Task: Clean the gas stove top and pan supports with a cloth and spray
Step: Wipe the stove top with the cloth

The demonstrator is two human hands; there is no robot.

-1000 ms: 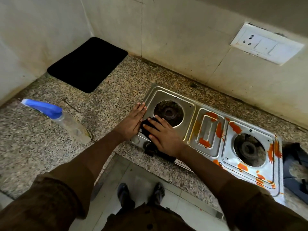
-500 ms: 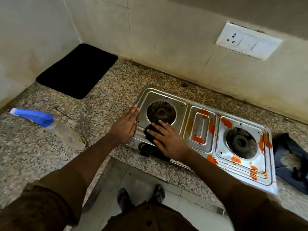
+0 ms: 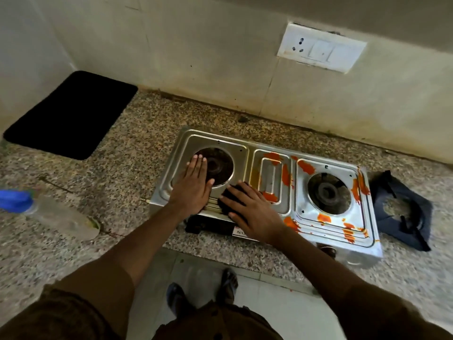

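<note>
Speckled granite tabletop (image 3: 137,153) on which the gas stove (image 3: 274,192) is steadied by the flat left hand (image 3: 193,190) while a dark cloth (image 3: 229,201) is pressed onto its front edge by the outstretched right hand (image 3: 255,214), the spray bottle (image 3: 49,213) lying well apart at left

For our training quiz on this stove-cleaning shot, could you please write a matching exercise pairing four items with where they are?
Items:
1. spray bottle
2. pan support
3. dark cloth
4. left hand

Places:
A. under the right hand
B. on the counter right of the stove
C. lying on the counter far left
D. flat beside the left burner

Pairs: 1-C, 2-B, 3-A, 4-D
</note>
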